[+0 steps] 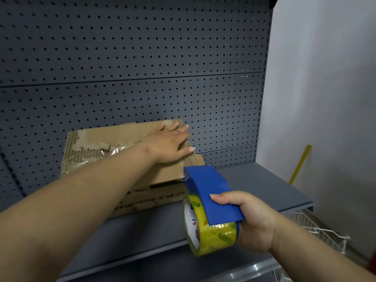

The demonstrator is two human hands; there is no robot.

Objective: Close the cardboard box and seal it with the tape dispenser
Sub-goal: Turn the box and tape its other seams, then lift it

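At the far left, the grey perforated metal back panel (122, 58) rises behind a grey metal shelf (254, 180). On that shelf, against the panel, sits the worn brown cardboard box (97, 151), flaps down, its top torn and patched with clear film. The left hand (168, 145) lies flat and open-palmed on the right part of the box top, pressing the flaps shut; its grip is released, fingers spread, holding nothing. Just right of the box's near right corner, the blue plastic tape dispenser (211, 192) carrying a yellowish roll of clear tape (205, 231) points its nose at the box edge, a glint of tape seeming to touch there. The right hand (252, 220) is clenched around the dispenser, thumb on the blue guard. Further right, a white wire basket (317, 226) hangs below the shelf.

The risk, as I judge it: the torn, ridged top may give the tape a poor hold, so it could lift. If the left hand eases off, the flaps may spring up under the pull, or the box could slide along the shelf.
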